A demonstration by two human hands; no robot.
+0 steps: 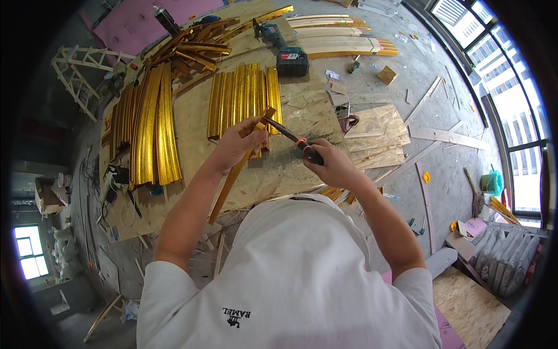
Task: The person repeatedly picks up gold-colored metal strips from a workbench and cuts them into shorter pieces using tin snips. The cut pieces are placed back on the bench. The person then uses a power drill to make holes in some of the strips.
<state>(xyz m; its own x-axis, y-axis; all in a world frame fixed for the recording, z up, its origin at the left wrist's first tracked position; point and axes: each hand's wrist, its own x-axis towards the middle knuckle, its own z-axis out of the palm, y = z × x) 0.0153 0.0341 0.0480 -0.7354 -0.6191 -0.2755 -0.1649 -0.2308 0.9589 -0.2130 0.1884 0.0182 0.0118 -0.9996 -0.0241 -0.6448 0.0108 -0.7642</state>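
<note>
Above the bench (192, 125), the left hand (235, 145) gripped a gold moulding strip (239, 166) while the right hand (331, 166) clasped a black-handled tool (293, 139) against its upper end, where a slip could probably gouge the finish or nick the left fingers.

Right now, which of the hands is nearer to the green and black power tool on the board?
Right. The right hand is below the power tool, slightly right; the left hand sits farther left, holding a gold strip.
</note>
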